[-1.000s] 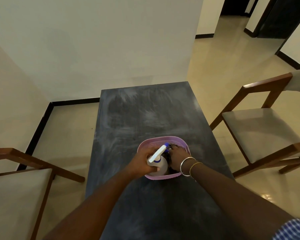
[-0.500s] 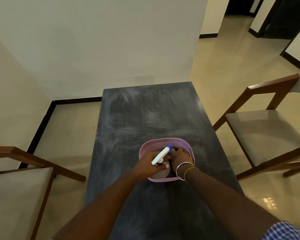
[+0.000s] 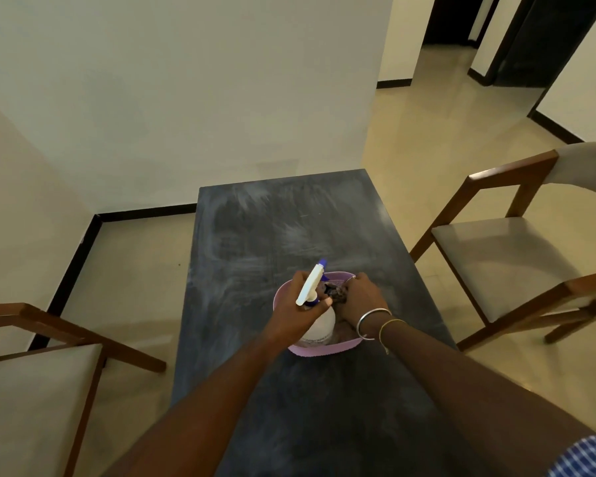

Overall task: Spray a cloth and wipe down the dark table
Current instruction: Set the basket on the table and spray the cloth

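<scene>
A: Nearest first, quick.
B: Blue-and-white checked sleeve [image 3: 585, 459] at bottom right. Two bare forearms reach forward over the table.
A: Left hand?
B: The left hand [image 3: 296, 308] is wrapped round the neck of a white plastic spray bottle [image 3: 319, 325], under its white trigger head with the blue nozzle. The bottle's body is down inside the basket, near-left part. Can't tell if it stands on the bottom.
A: Right hand?
B: The right hand [image 3: 362, 297], with two thin metal bangles [image 3: 372, 321] at the wrist, has its fingers curled onto a dark crumpled cloth [image 3: 334, 292] in the same basket, just right of the bottle.
A: Basket?
B: Lilac perforated plastic basket [image 3: 324, 349], mid-table.
A: Table?
B: Dark grey rectangular table [image 3: 289, 228], with whitish smears over its far half.
A: Further out?
B: Wooden chair with beige seat [image 3: 31, 390] at left and another wooden chair [image 3: 496, 256] at right. Beyond them are a cream tiled floor, a plain pale wall and a dark doorway far right.
</scene>
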